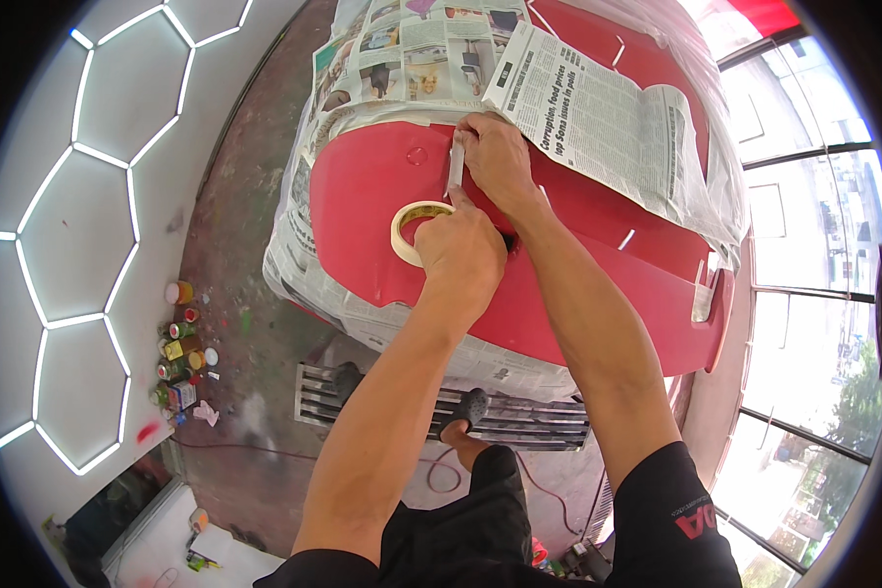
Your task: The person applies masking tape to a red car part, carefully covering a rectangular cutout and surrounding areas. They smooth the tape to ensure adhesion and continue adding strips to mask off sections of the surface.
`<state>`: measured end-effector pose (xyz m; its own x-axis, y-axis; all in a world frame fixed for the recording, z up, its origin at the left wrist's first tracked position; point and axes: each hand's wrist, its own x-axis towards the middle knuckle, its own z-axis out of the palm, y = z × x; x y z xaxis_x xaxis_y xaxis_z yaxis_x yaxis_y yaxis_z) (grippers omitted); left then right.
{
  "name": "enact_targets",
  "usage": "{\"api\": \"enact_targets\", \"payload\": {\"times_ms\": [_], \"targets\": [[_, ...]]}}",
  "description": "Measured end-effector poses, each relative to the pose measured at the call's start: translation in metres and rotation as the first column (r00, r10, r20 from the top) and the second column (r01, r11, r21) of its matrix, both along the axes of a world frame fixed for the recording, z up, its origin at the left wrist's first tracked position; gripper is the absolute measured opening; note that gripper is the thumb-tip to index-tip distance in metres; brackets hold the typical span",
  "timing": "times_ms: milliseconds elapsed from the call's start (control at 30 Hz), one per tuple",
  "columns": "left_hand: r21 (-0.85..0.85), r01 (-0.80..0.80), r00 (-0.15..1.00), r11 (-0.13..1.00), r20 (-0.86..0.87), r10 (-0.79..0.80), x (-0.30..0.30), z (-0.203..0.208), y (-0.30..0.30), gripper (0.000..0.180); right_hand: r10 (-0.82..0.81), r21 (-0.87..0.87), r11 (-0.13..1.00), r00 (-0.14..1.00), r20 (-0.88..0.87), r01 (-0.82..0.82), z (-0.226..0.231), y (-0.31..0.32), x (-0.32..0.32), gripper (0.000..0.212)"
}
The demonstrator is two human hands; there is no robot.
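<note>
At the left hand's [463,245] nine o'clock, the masking tape roll [398,235] is showing against the red panel [358,201]; the hand is curling onto it. The roll is probably feeling light and firm, best held by its rim. At twelve o'clock, the pale tape strip [455,169] is likely staying thin and tearable; the right hand's [500,165] fingers are meeting its upper end, pinching or pressing, I cannot tell. The panel's rounded edge is curving at nine o'clock, leaving some room; newspaper [598,122] is crowding two o'clock.
</note>
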<state>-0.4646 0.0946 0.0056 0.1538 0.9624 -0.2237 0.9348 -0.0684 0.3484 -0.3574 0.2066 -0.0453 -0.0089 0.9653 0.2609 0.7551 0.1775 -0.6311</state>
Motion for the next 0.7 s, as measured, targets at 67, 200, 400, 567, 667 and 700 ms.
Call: {"api": "enact_targets", "payload": {"times_ms": [67, 200, 400, 567, 667, 700], "targets": [[-0.006, 0.004, 0.999, 1.000, -0.036, -0.004, 0.000, -0.006, 0.003, 0.080, 0.020, 0.010, 1.000, 1.000, -0.003, -0.020, -0.002, 0.002, -0.002, 0.017], [-0.008, -0.004, 0.999, 1.000, -0.049, 0.004, 0.002, -0.009, 0.007, 0.079, 0.033, 0.014, 0.999, 0.999, 0.004, -0.033, -0.003, 0.005, 0.001, 0.016], [-0.036, -0.015, 0.999, 0.999, -0.038, 0.014, -0.002, -0.005, 0.010, 0.074, -0.017, -0.027, 0.999, 1.000, 0.018, 0.017, -0.005, 0.006, -0.003, 0.016], [-0.076, 0.021, 0.998, 0.997, -0.053, -0.025, -0.001, 0.001, 0.016, 0.069, -0.020, -0.049, 0.999, 0.999, 0.028, 0.022, -0.006, 0.012, -0.001, 0.015], [-0.014, 0.005, 0.999, 1.000, -0.032, -0.006, -0.004, -0.004, 0.013, 0.067, -0.017, -0.057, 0.998, 0.999, 0.032, 0.019, -0.006, 0.010, -0.005, 0.012], [-0.020, 0.003, 1.000, 1.000, -0.020, -0.004, -0.004, -0.004, 0.014, 0.067, -0.017, -0.060, 0.998, 0.999, 0.032, 0.019, -0.006, 0.010, -0.005, 0.011]]}}
